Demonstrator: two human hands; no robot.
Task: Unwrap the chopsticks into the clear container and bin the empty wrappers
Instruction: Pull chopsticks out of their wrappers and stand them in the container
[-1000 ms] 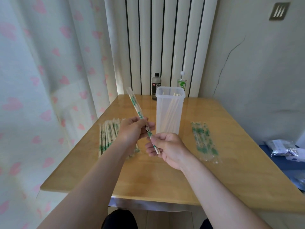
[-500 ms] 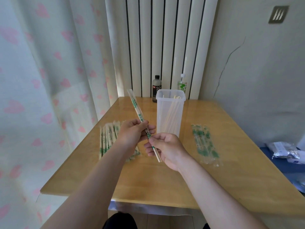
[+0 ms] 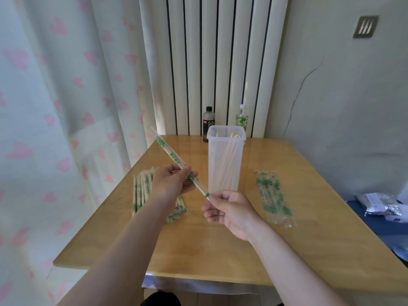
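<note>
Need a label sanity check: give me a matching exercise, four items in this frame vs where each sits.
Things:
1. wrapped chopsticks pile
2. empty wrappers
3. clear container
4. dark bottle

Places:
A. behind the container, by the radiator
B. table centre, upright, chopsticks inside
C. flat on the table, right of the container
D. on the table, left, partly behind the left hand

Pairs: 1-D, 2-C, 3-B, 4-A

dark bottle [image 3: 208,123] label: "SO" in white — the rest hidden by the clear container [image 3: 225,160]
chopstick wrappers [image 3: 174,159]: green print — unreadable
</note>
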